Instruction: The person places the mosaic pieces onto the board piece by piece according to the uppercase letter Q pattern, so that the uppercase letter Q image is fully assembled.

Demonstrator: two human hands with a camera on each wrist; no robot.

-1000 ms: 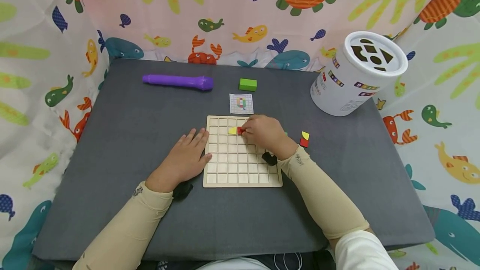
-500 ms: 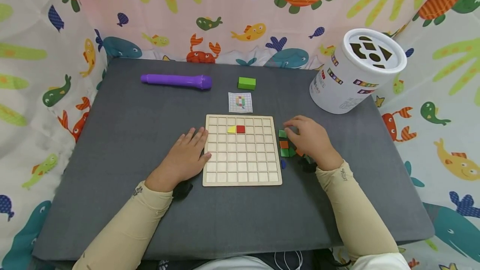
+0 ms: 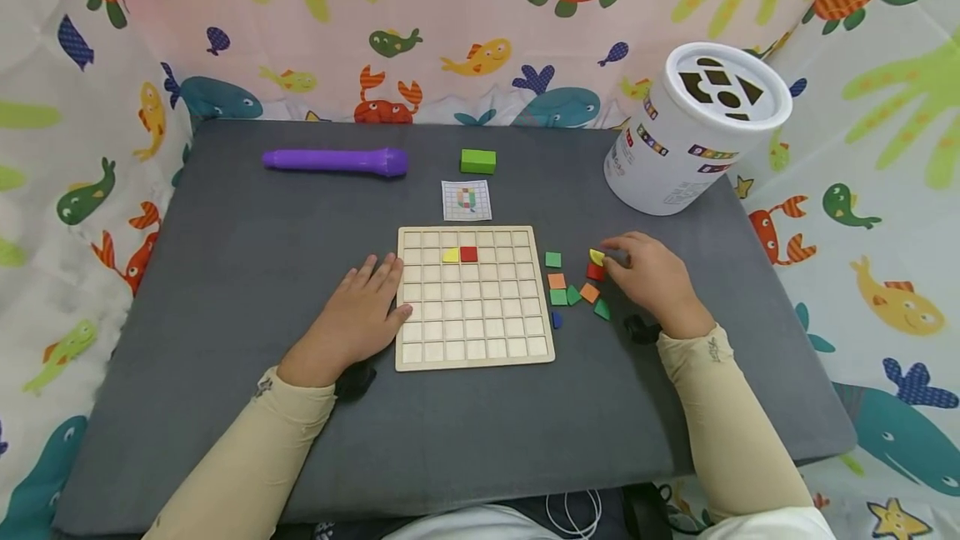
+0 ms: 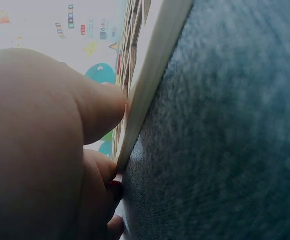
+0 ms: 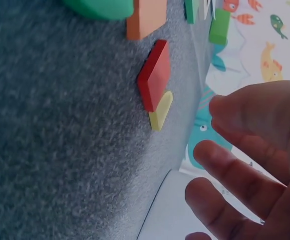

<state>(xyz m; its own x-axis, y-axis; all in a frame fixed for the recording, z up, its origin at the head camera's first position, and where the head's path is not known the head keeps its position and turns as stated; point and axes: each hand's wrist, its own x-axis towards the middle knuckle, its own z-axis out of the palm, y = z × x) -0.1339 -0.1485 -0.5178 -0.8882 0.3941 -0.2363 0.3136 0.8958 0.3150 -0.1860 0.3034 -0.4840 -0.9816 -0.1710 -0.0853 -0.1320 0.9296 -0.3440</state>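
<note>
A wooden grid board point(image 3: 472, 307) lies on the grey table. In one of its upper rows sit a yellow piece point(image 3: 451, 255) and a red square tile point(image 3: 468, 254), side by side. My left hand point(image 3: 348, 323) rests at the board's left edge, fingers extended; its thumb point(image 4: 102, 107) touches the rim in the left wrist view. To the right of the board, my right hand point(image 3: 656, 282) hovers by a loose yellow piece point(image 5: 160, 114) with a rounded end and a red tile point(image 5: 154, 77). Its fingers are loosely bent, apart from the pieces, and hold nothing.
Several green and orange tiles point(image 3: 557, 281) and a blue piece point(image 3: 557, 320) lie right of the board. Behind it are a pattern card point(image 3: 467, 201), a green block point(image 3: 477, 161) and a purple stick point(image 3: 335, 161). A white bucket point(image 3: 675, 157) stands at the back right.
My right hand has let go of the red tile on the board and moved right, past the green and orange tiles, to the yellow and red pieces. The left hand stays at the board's edge.
</note>
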